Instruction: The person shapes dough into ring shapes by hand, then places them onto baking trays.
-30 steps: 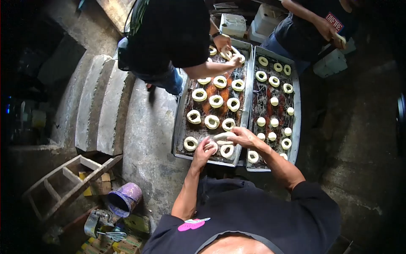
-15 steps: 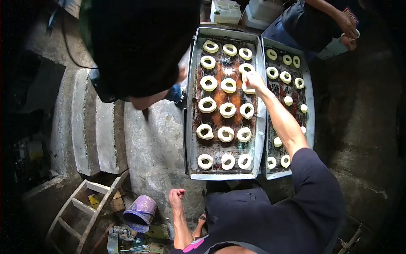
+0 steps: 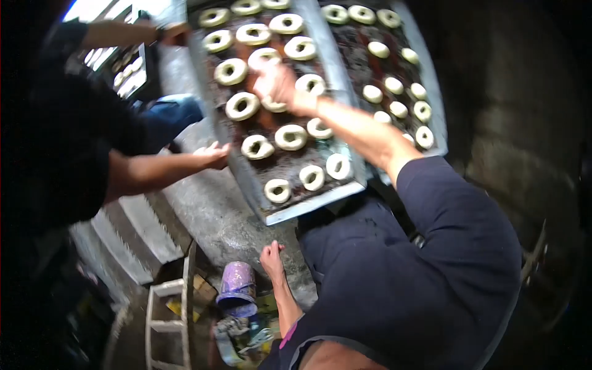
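My right hand [image 3: 275, 84], smeared by motion, is over the middle of the large metal tray [image 3: 320, 204]. Its fingers point down among the dough rings [image 3: 242, 106], beside one ring [image 3: 265, 59] and partly covering another. Whether it grips anything is hidden. The rings lie in rows on the tray's dark, greasy base. My left hand [image 3: 271, 258] hangs below the tray's near edge, fingers curled closed, with nothing visible in it.
A second tray [image 3: 436, 117] on the right holds dough rings and balls. At the left, a person's hands [image 3: 213, 155] [image 3: 176, 34] are at the large tray's side. A purple bucket [image 3: 238, 287], wooden ladder [image 3: 168, 324] and concrete steps [image 3: 148, 228] lie lower left.
My view has turned, so the trays appear tilted and higher up. My right hand has moved from the large tray's right column to its middle. The other person's arms now reach to the tray's left side.
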Motion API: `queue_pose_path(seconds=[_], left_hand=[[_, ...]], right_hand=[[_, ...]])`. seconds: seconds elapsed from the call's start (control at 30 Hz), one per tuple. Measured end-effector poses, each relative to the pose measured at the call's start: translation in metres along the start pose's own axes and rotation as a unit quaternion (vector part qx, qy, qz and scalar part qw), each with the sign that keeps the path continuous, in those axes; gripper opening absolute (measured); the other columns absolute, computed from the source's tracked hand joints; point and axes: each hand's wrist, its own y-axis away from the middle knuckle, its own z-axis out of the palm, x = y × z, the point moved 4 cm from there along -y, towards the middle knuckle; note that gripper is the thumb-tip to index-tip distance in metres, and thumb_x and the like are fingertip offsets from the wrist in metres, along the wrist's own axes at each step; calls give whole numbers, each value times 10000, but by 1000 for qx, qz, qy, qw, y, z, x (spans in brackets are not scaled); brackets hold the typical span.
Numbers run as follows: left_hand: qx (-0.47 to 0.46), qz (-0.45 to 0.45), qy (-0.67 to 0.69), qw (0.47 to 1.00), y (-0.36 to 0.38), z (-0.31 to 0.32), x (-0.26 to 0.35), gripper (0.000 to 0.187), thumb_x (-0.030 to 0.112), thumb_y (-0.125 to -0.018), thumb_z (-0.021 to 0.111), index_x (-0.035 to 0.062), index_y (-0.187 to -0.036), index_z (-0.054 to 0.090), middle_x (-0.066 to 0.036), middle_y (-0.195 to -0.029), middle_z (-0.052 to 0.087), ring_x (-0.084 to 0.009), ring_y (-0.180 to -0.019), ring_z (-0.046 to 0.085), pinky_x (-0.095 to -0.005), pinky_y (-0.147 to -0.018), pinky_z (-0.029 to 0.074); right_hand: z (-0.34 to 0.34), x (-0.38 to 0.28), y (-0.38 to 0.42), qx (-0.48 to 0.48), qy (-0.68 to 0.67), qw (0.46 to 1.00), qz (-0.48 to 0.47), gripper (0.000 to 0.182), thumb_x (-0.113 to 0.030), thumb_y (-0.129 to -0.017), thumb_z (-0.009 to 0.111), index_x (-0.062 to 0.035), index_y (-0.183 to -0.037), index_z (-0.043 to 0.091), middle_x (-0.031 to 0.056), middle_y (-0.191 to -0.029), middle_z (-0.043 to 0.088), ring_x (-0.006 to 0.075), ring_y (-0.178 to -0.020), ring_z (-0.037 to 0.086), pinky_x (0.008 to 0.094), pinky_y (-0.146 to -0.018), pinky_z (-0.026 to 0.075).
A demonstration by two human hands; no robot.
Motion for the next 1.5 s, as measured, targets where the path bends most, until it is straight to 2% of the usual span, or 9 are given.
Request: queue_pose_path(seconds=[0.1, 0.33, 0.63, 0.73, 0.97, 1.17, 1.27, 1.33, 1.5], left_hand=[[-17, 99, 43, 994, -10, 41, 55, 221, 175, -890, 558, -8, -771, 588, -63, -694, 604, -132, -616, 562, -261, -609, 451], [-219, 95, -3, 971, 49, 194, 166, 226, 201, -905, 553, 17, -791, 617, -25, -687, 612, -80, -616, 543, -223, -602, 439], [-144, 673, -305, 659, -14, 451, 226, 328, 97, -774, 574, 5, -1085, 522, -192, -980, 556, -357, -904, 536, -426, -788, 455], [-166, 527, -558, 619, -58, 495, 208, 270, 194, -811, 529, 10, -1008, 542, -209, -1037, 547, -368, -942, 538, -451, -820, 458], [-271, 508, -430, 695, -41, 484, 183, 465, 320, -756, 673, 32, -1026, 428, -181, -859, 572, -350, -754, 577, -420, -685, 460], [-571, 192, -179, 778, 134, 412, 176, 497, 200, -871, 610, 65, -1296, 390, -173, -1123, 556, -224, -1015, 541, -340, -846, 452], [-533, 347, -273, 722, 158, 369, 189, 493, 222, -892, 577, 71, -1319, 381, -153, -1159, 535, -242, -1032, 543, -332, -812, 484], [-546, 221, -187, 786, 167, 342, 197, 481, 216, -903, 553, 44, -1317, 378, -134, -1099, 553, -216, -1009, 559, -316, -797, 493], [-525, 395, -194, 728, 146, 308, 213, 385, 145, -902, 515, 20, -1254, 423, -148, -1087, 532, -210, -912, 584, -319, -789, 497]], right_hand=[[-36, -87, 129, -100, -105, 989, 38, 334, -50, -758, 545, -13, -1090, 544, 183, -884, 587, 338, -811, 601, 398, -676, 498], [-196, -83, 355, -97, -144, 889, 425, 137, -150, -789, 624, -38, -822, 553, 125, -749, 602, 256, -706, 616, 353, -624, 475], [-326, -27, 513, 43, -54, 846, 528, 100, -119, -819, 550, -19, -824, 556, 115, -720, 600, 224, -671, 601, 347, -617, 469], [-335, -35, 553, 67, -70, 835, 542, 100, -100, -805, 518, -9, -809, 560, 161, -775, 619, 308, -756, 619, 393, -666, 480], [-324, -41, 563, 152, -128, 814, 547, 119, -134, -801, 559, -35, -866, 574, 124, -767, 624, 249, -717, 607, 366, -646, 470], [-311, -63, 480, 256, -463, 668, 524, 452, -298, -880, 563, -39, -1239, 471, 96, -1027, 619, 194, -937, 584, 357, -798, 501], [-296, -73, 450, 239, -369, 829, 346, 401, -276, -863, 586, -30, -1168, 497, 96, -1051, 608, 185, -902, 588, 325, -751, 481], [-273, -79, 440, 246, -338, 846, 330, 395, -247, -841, 604, -13, -1141, 497, 112, -1023, 606, 195, -881, 592, 320, -740, 471], [-248, -104, 418, 336, -282, 849, 295, 324, -225, -837, 606, -28, -1075, 508, 82, -841, 562, 159, -765, 566, 302, -645, 461]])
